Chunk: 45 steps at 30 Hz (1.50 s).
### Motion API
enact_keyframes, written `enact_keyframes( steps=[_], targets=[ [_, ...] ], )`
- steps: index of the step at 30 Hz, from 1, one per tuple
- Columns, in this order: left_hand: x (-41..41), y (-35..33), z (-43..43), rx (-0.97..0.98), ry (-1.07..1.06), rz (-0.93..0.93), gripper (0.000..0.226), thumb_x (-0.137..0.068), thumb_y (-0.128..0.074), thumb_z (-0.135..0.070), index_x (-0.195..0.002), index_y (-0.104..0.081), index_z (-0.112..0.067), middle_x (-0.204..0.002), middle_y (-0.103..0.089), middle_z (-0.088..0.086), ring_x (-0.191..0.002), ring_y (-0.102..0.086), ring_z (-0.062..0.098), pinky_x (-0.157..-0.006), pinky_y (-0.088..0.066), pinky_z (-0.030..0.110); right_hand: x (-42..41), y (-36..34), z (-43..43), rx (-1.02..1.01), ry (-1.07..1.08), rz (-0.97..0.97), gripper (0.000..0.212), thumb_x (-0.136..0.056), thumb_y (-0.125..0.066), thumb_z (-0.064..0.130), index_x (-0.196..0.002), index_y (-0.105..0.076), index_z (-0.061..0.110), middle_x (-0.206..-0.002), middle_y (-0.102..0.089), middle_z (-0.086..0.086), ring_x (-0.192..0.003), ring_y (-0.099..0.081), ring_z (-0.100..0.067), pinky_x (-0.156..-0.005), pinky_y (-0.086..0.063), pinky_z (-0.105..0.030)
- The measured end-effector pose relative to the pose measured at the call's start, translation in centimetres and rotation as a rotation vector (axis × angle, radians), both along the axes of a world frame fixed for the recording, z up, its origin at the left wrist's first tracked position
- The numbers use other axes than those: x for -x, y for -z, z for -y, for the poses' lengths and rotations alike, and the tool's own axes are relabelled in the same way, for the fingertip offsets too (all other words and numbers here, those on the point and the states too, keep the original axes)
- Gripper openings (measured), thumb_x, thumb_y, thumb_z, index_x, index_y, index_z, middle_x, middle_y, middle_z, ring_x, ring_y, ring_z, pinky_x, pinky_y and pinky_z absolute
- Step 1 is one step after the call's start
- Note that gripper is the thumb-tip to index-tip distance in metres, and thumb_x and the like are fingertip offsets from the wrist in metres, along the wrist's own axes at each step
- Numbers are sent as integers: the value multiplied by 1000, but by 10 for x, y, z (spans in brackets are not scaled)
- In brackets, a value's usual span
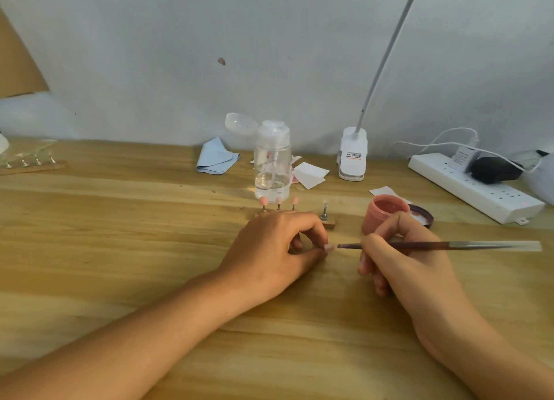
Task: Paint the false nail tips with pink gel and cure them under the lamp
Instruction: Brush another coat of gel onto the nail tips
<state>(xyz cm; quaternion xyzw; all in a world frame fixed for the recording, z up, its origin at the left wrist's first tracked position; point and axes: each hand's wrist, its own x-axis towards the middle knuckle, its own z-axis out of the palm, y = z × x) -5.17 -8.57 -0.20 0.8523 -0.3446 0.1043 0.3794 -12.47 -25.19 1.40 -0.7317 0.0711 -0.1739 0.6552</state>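
Left grip pinching nail tip on its small holder, low over counter; we are steadying it. Right grip holding brush pencil-style, bristle end just beside tip, contact unclear. We are judging painting step under way. Open pink gel jar sitting just behind right grip; three pink tips standing behind left. Next we are needing thin, even stroke, then clip lamp for curing.

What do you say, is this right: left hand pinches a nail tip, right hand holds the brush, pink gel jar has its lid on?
No: the head view shows the pink gel jar open, its lid lying beside it. The left hand does pinch a nail tip and the right hand holds the brush.
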Motion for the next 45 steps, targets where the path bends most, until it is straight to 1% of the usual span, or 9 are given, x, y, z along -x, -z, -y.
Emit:
enact_keyframes(
  steps=[8,13,18,24,30,35,38,41,45],
  targets=[
    [0,-3,0,9,0,-84,20,-81,-78,-21,-77,-67,-36,-65,-58,-37,-57,-53,-1,-56,-33,13,4,-3,-4,18,-112,30,14,-83,-60,4,-75,-48,6,-61,-68,-11,-42,-40,-11,-41,-35,-15],
    [0,-3,0,58,-5,-151,22,-80,-80,-21,-75,-68,-38,-74,-66,-30,-55,-51,-1,-57,-37,14,1,-2,-1,-18,1,20,15,-78,-56,0,-71,-46,8,-51,-59,-6,-40,-36,-13,-37,-32,-19],
    [-1,-3,1,73,-4,-190,25,-80,-80,-20,-74,-66,-40,-82,-71,-25,-55,-51,-2,-59,-40,17,6,-4,-4,15,-141,58,15,-89,-60,5,-80,-48,3,-66,-71,-11,-42,-41,-10,-43,-36,-14],
    [0,-4,1,82,-1,-208,21,-80,-80,-18,-75,-69,-36,-80,-71,-26,-53,-50,-1,-56,-37,13,1,0,-1,-10,-1,25,16,-79,-57,-1,-71,-46,8,-53,-62,-8,-41,-38,-13,-38,-34,-18],
    [-1,-4,1,89,0,-212,25,-80,-80,-19,-74,-67,-40,-81,-71,-25,-54,-51,-3,-57,-38,13,5,-3,-4,28,-142,73,15,-89,-60,4,-81,-49,1,-67,-71,-10,-43,-42,-10,-44,-38,-14],
    [-1,-4,1,85,1,-214,25,-79,-81,-20,-73,-68,-40,-80,-70,-28,-53,-50,-3,-56,-37,9,1,1,0,12,-15,38,15,-81,-58,-1,-73,-47,7,-55,-63,-8,-41,-39,-11,-39,-35,-18],
    [-1,-4,1,101,2,-223,27,-80,-81,-19,-73,-68,-42,-79,-70,-28,-52,-48,-4,-56,-36,9,2,0,1,-47,0,125,15,-86,-59,-1,-77,-48,4,-60,-62,-10,-42,-40,-13,-39,-34,-19],
    [-1,-5,1,114,-1,-231,24,-80,-81,-19,-75,-70,-40,-82,-72,-24,-51,-49,-3,-56,-35,9,4,-2,2,-44,48,283,16,-91,-60,2,-82,-48,8,-83,-62,-18,-50,-51,-12,-40,-35,-17],
    [0,-7,0,117,-20,-234,17,-82,-80,-19,-79,-74,-34,-68,-67,-29,-51,-50,-2,-65,-40,10,2,-10,10,47,142,398,13,-92,-60,0,-89,-59,12,-80,-70,-11,-48,-53,-2,-41,-39,-17]
  ],
)
